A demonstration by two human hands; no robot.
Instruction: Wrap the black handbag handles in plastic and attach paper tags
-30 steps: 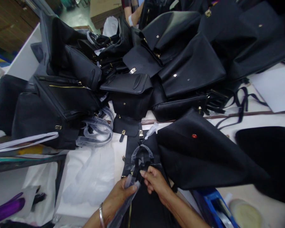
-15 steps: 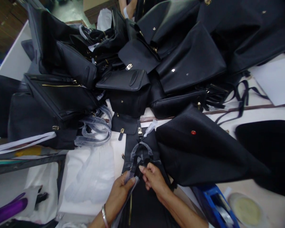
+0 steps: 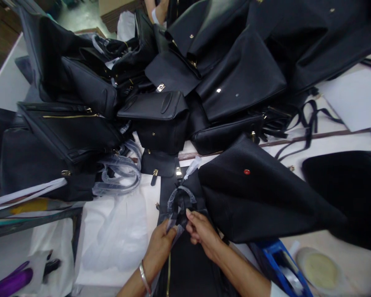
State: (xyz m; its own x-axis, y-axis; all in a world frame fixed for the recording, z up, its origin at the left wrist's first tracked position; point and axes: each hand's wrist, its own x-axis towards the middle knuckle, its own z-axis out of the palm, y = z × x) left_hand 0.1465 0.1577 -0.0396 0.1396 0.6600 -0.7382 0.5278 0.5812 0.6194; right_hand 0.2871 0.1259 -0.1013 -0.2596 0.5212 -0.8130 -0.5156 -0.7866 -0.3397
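A black bag with a gold zipper lies lengthwise in front of me. Near its top arches a loop handle wrapped in clear plastic. My left hand, a metal bangle at its wrist, is closed with thumb over fingers on a strap wrapped in clear plastic film. Just right of it, my right hand has its thumb and forefinger pinched together by the strap's dark part. What lies in that pinch is too small to make out. A buckle and a white plastic wisp sit above the handle.
Black bags crowd the table's far side. A large black bag lies close on my right, with a blue tape dispenser and a round container below. Clear plastic sheets lie left. Another person's hand shows at the back.
My right hand has shifted slightly right and up, away from the left. My left hand has edged up along the wrapped strap. The whole view has slid a little.
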